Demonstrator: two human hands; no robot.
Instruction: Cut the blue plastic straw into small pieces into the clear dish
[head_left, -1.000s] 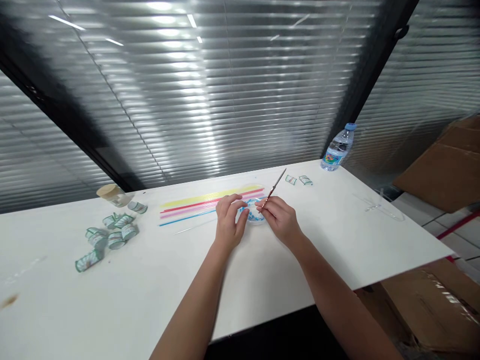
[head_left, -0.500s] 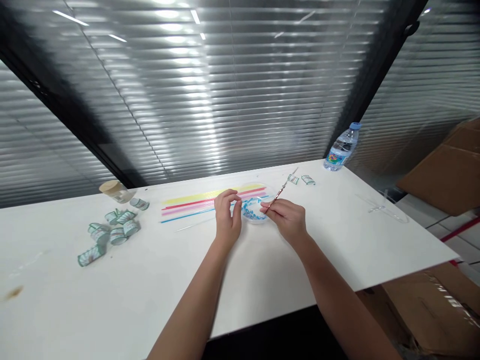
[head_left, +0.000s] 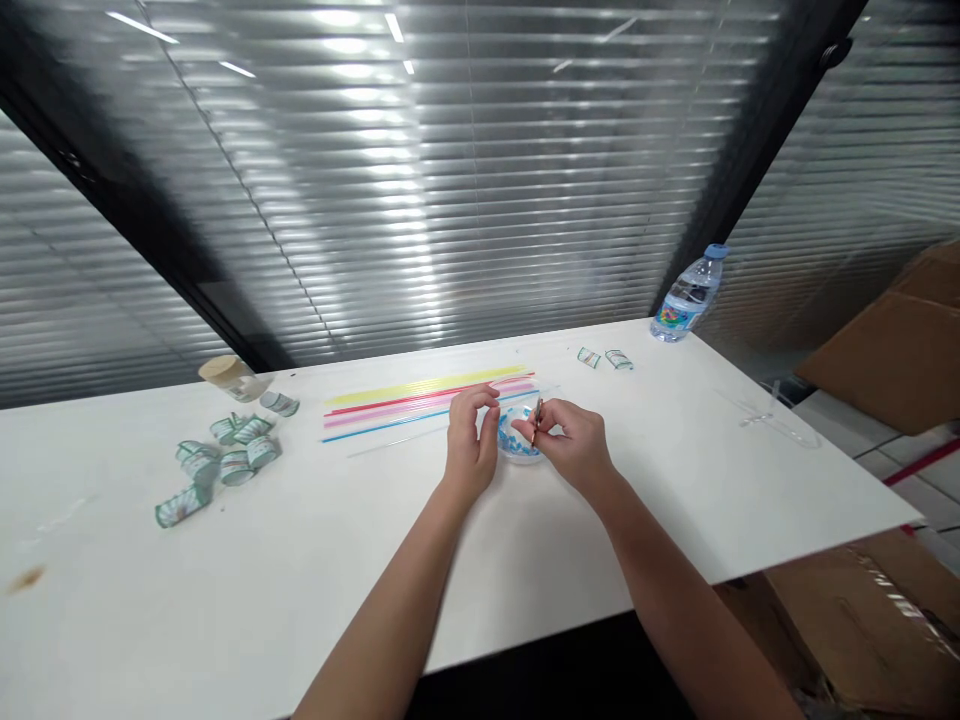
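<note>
My left hand (head_left: 472,440) is at the left side of a clear round bowl (head_left: 519,459), its thumb and forefinger curled close together. Whatever lies between those fingertips, if anything, is too small to make out. Small blue and whitish cut pieces (head_left: 507,436) lie inside the bowl. Over the bowl's right side, my right hand (head_left: 574,440) is closed on scissors with copper-coloured handles (head_left: 535,428); they appear almost edge-on. Behind and left of my left hand lie long thin straws in rows: yellow straws (head_left: 405,388), red and pink straws (head_left: 375,407) and a blue straw (head_left: 360,434).
Several green-and-white wrapped rolls (head_left: 236,467) lie at the left, near a jar with a beige lid (head_left: 225,370). Two more small wrapped pieces (head_left: 619,359) sit at the back. A water bottle (head_left: 686,300) stands at the right corner. Cardboard boxes (head_left: 862,620) are beyond the right edge.
The scissors' blades pointed up and away to the right; now my right hand has turned them nearly edge-on over the bowl. My left hand and the bowl have shifted slightly right.
</note>
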